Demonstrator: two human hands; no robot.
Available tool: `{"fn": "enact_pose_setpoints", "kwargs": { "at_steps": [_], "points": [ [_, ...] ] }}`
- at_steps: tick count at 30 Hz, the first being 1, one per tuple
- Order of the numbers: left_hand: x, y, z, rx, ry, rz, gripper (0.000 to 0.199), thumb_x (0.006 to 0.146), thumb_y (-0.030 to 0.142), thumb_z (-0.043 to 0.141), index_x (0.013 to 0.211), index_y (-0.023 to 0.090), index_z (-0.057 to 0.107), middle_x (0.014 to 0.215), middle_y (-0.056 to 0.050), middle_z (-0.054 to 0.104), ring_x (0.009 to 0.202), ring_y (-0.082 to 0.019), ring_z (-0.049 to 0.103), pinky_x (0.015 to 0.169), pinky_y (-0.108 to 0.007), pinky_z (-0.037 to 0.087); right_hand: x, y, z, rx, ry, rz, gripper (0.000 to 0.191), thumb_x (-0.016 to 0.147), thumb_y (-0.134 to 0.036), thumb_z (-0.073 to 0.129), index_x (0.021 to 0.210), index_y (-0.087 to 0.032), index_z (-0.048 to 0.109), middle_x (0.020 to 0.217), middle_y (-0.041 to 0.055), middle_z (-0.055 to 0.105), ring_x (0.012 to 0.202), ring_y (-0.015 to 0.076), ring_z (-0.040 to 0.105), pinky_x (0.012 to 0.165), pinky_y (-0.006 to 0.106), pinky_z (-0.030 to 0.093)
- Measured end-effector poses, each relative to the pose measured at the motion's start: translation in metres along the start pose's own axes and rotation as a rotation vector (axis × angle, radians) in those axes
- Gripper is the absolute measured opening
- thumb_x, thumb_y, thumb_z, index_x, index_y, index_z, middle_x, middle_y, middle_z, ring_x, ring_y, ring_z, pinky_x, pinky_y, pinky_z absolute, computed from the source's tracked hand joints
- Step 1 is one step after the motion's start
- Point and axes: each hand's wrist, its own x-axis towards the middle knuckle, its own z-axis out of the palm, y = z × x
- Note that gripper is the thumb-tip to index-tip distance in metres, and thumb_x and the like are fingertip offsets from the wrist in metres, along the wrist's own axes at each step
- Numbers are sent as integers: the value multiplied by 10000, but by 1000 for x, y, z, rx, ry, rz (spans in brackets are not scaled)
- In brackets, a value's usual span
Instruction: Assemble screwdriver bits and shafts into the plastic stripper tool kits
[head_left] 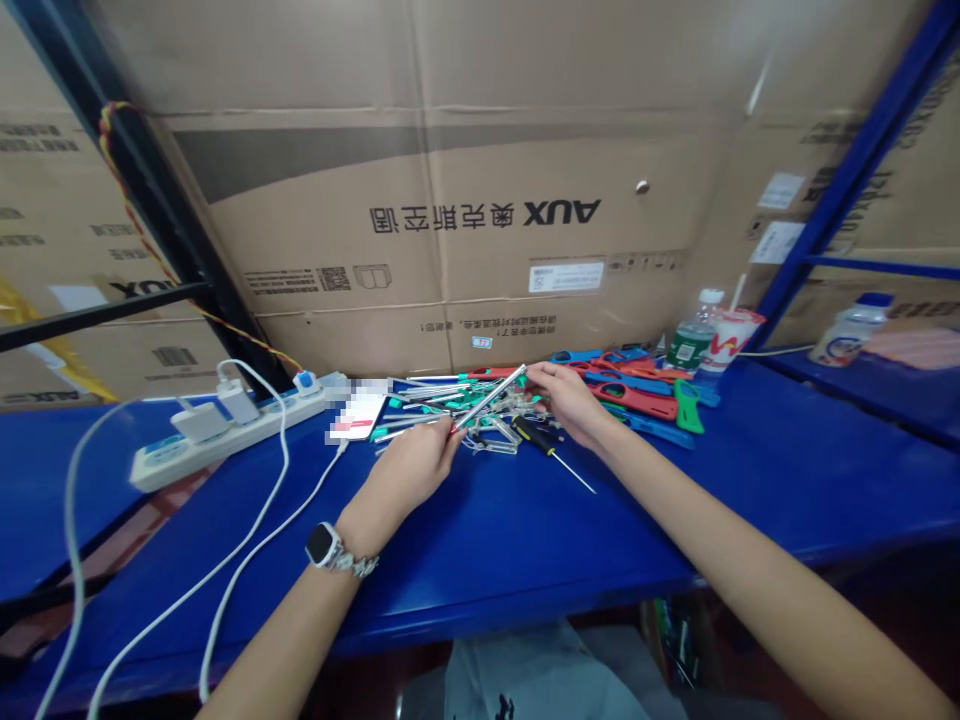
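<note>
My left hand is closed around the lower end of a slim silver metal tube, where a bit of red shows. The tube slants up to the right. At its upper end are the bent fingers of my right hand, closed together at the tip. Beneath both hands lies a pile of similar metal tubes with green ends and clear plastic pieces. A screwdriver with a black and yellow handle rests just below my right hand.
Red, blue and green plastic lighter bodies are heaped at the right. Behind them stand a water bottle and a red-and-white cup. A phone and a power strip with white cables lie left on the blue table. Cardboard walls the back.
</note>
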Motion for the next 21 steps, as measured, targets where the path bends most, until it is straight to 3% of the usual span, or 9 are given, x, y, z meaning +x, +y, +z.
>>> {"fn": "enact_pose_setpoints", "kwargs": {
  "at_steps": [3, 9, 18, 21],
  "points": [
    [7, 11, -3, 61, -23, 53, 282, 1087, 332, 354, 1066, 158, 575, 826, -96, 709, 745, -278, 698, 615, -318, 394, -11, 3, -16, 186, 86, -14, 316, 670, -468, 771, 772, -204, 632, 738, 17, 709, 639, 142, 592, 492, 223, 349],
    [20, 21, -1, 121, -52, 124, 310, 1082, 338, 331, 1077, 175, 595, 775, -87, 697, 704, -284, 694, 582, -315, 371, -10, 8, -27, 201, 263, -99, 408, 658, -554, 787, 820, -207, 645, 823, 47, 763, 787, 198, 678, 557, 248, 420],
    [13, 24, 5, 32, -28, 90, 310, 1076, 341, 318, 1025, 188, 583, 793, -77, 696, 740, -265, 687, 621, -311, 385, -19, 15, -4, 331, 310, -152, 423, 772, -552, 739, 863, -249, 458, 914, 69, 801, 765, 208, 754, 523, 235, 440],
    [9, 22, 5, 17, -21, 81, 311, 1076, 346, 315, 1006, 193, 576, 785, -70, 693, 735, -258, 688, 622, -308, 387, -22, 15, 1, 295, 347, -172, 407, 791, -557, 713, 905, -247, 475, 937, 74, 802, 777, 205, 754, 519, 227, 437]
  ]
}}
